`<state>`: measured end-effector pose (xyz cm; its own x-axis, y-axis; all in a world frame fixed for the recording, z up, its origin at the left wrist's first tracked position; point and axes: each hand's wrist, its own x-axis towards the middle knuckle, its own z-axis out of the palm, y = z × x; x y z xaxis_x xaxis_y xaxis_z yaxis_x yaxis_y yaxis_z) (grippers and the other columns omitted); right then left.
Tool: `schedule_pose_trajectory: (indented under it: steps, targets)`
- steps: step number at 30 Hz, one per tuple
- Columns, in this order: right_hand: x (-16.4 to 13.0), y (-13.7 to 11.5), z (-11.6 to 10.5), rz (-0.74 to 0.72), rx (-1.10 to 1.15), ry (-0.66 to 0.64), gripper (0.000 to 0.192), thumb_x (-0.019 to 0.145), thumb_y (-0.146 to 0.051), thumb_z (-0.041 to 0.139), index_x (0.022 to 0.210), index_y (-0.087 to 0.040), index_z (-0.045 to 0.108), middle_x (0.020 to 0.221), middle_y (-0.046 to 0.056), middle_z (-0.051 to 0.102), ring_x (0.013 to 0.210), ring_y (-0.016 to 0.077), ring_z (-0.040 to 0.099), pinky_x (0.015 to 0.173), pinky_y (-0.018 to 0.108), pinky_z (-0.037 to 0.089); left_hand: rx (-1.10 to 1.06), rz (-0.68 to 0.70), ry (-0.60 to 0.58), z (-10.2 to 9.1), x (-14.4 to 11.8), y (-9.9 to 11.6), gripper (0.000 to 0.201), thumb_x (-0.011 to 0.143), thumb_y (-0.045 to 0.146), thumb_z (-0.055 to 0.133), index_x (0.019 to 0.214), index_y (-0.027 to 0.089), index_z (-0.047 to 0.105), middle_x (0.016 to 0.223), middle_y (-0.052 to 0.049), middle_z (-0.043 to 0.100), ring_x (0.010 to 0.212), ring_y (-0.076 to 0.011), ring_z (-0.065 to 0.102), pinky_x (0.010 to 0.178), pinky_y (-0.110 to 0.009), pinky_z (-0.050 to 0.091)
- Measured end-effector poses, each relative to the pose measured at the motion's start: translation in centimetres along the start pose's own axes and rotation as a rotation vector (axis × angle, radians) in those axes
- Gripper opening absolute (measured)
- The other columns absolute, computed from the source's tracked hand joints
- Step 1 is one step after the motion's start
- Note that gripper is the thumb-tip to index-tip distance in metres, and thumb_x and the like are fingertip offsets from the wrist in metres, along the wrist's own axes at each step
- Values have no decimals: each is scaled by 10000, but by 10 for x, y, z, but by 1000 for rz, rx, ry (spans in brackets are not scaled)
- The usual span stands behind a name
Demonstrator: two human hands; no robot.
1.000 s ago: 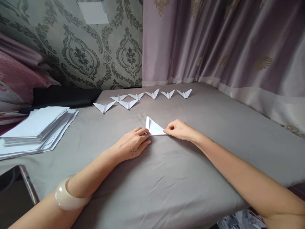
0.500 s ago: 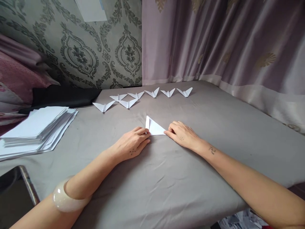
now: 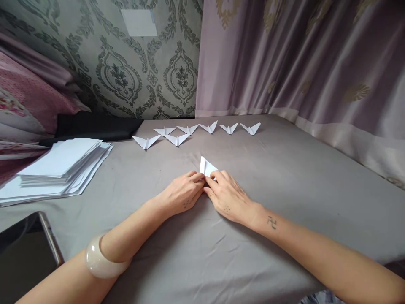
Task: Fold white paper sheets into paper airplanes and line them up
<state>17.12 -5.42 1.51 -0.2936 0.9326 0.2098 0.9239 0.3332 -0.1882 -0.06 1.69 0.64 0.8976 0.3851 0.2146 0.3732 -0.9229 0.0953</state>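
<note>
A small white folded sheet of paper (image 3: 208,167) lies on the grey cloth with its pointed tip facing away from me. A narrow folded strip runs along its left side. My left hand (image 3: 184,193) pinches the near left corner, its fingers drawn together. Over the near and right part of the sheet, my right hand (image 3: 229,196) presses with bent fingers, its thumb close to the left fingertips; the paper's right corner is hidden beneath it. Beyond the hands stand several finished paper planes (image 3: 178,139) with spread wings.
On the left sits a stack of white paper (image 3: 60,158), with a black cloth (image 3: 98,126) behind it. A dark-screened device (image 3: 28,253) lies at the near left. Patterned wall and a purple curtain (image 3: 247,59) border the grey-covered table (image 3: 300,177) at the back.
My right hand has slid left from the paper's right corner to beside my left hand, covering that corner. My left hand keeps its hold. The whole view has shifted slightly.
</note>
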Motion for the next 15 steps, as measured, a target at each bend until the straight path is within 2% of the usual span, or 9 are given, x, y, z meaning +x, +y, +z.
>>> schedule_pose_trajectory:
  steps: [7,15]
  targets:
    - [-5,2,5,32,-33,-46,436,986,-362,322,1310,-127,497,1125,123,549,996,244,499,887,406,466,-9,-32,-28,0,1,1,333,978,197,312,981,120,636,973,-110,588,954,-208,541,844,-341,508]
    - [-11,11,-1,41,-56,-56,405,983,-333,335,1284,-145,531,1108,116,569,979,240,509,831,387,472,-21,-73,-16,-2,-2,3,321,987,215,318,1086,135,614,1069,-107,600,1023,-213,550,865,-348,512]
